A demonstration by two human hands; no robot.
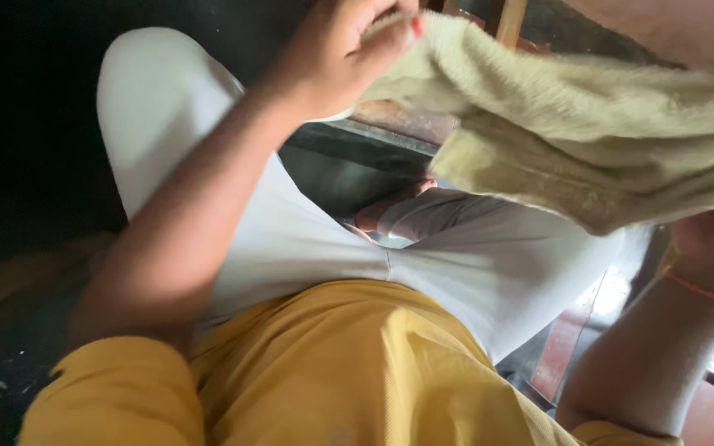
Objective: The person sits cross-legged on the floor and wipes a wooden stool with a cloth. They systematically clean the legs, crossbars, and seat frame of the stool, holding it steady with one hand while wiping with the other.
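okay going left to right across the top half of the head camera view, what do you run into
Dark background → white-clad knee → left hand, its grip closed on the towel edge → pale yellow-green towel → right hand, mostly hidden under the towel.

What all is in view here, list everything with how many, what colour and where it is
towel: one, pale yellow-green, fluffy, stretched across the upper right, held up between the two hands.
wooden frame: one piece showing, brown, top centre behind the towel; what it belongs to cannot be told.
red-brown ledge: one strip, lower right, beside the leg.
floor: dark, left side, with a small pale scrap at the lower left.
white trousers: one pair, centre, with a foot showing under a bent knee.
yellow shirt: one, bottom centre.
left hand: top centre, gripping the towel's edge.
right hand: right edge, mostly behind the towel, an orange thread at the wrist.
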